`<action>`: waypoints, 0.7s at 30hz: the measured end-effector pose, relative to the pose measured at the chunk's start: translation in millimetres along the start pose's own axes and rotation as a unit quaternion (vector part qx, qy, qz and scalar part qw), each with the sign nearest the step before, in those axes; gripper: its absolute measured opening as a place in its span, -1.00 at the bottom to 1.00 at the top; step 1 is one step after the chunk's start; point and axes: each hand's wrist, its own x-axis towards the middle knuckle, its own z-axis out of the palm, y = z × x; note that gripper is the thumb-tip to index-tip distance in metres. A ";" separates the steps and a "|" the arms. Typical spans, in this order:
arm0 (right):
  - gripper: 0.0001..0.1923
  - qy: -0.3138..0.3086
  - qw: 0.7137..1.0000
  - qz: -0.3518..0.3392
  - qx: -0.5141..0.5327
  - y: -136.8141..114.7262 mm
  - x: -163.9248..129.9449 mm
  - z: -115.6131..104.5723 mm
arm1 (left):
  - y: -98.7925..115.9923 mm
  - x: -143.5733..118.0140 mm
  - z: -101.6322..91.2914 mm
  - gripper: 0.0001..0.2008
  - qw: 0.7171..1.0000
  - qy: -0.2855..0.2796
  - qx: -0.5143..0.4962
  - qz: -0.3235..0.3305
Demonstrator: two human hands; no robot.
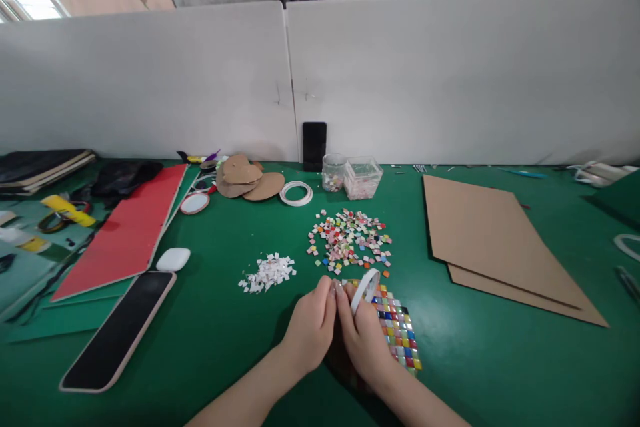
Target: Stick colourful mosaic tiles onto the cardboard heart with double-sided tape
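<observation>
My left hand (311, 320) is closed, its thumb and fingertips pinched against those of my right hand; anything between them is too small to make out. My right hand (367, 340) is closed too, with a roll of white tape (367, 290) held upright in its fingers. Beneath the right hand lies a round mosaic piece (400, 330) covered in rows of coloured glossy tiles, its left part hidden by my hands. Just beyond my hands spreads a pile of loose mosaic tiles (350, 237). A heap of small white squares (269, 273) lies to the left.
Behind the tiles stand a clear cup (333, 173), a clear box (363, 179) and an upright black phone (315, 147). Cardboard sheets (490, 233) lie right. On the left are a larger phone (120, 330), a white case (173, 259), a red board (125, 233) and cardboard discs (265, 187).
</observation>
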 end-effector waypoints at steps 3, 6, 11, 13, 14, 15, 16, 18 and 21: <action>-0.75 0.001 1.000 0.002 0.007 -0.9 0.1 -0.4 | 0.6 0.0 -0.5 -0.76 1.000 -0.004 -0.004 0.001; -0.74 0.001 1.000 0.004 0.008 -0.8 -0.3 0.1 | 1.9 0.6 -1.0 -0.76 1.000 -0.005 -0.020 0.001; -0.73 0.004 1.000 0.003 0.010 -0.6 -0.6 0.4 | 1.6 1.3 -0.2 -0.75 0.999 -0.002 -0.036 -0.008; -0.73 0.007 1.000 0.001 0.010 -0.4 -0.3 0.3 | 1.0 1.1 -0.2 -0.74 0.999 -0.004 -0.036 -0.010; -0.73 0.008 1.000 0.001 0.010 -0.3 -0.2 0.3 | 0.8 1.0 -0.3 -0.74 0.999 -0.005 -0.034 -0.010; -0.73 0.008 1.000 0.003 0.012 -0.1 0.0 0.3 | 0.6 0.8 -0.6 -0.73 0.999 -0.005 -0.031 -0.009; -0.74 0.008 1.000 0.004 0.013 0.0 0.1 0.3 | 0.4 0.7 -1.0 -0.73 1.000 -0.006 -0.026 -0.008; -0.76 0.011 1.000 0.005 0.010 0.2 0.4 0.4 | 0.0 0.8 -1.6 -0.73 1.000 -0.007 -0.014 -0.007; -0.75 0.011 1.000 -0.002 -0.006 -0.3 0.9 0.3 | -1.2 1.4 -1.7 -0.74 1.000 -0.010 0.006 -0.012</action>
